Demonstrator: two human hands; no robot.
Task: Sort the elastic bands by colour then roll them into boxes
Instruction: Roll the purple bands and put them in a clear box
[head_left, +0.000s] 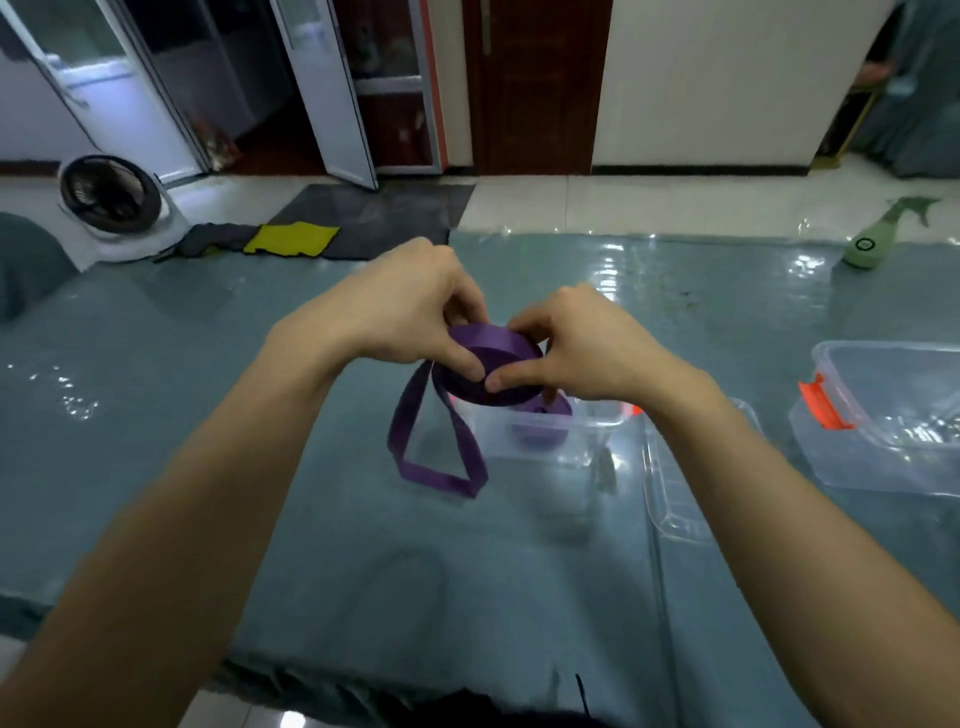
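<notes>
- Now my left hand (410, 306) and right hand (576, 348) pinch the purple roll (488, 369), face up.
- Its loose tail (436, 467) hangs near-left (not yet wound); clear box (592, 431) just beneath, rightward.

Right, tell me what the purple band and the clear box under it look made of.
The purple band looks like woven fabric webbing with a slight satin sheen: it hangs limp and catches light. The clear box seems hard, glossy transparent plastic: you can see through its walls.

No readable text
The green spray bottle (866, 248) at two o'clock carries a round dark emblem, but its marks are too blurred to make out.
</notes>
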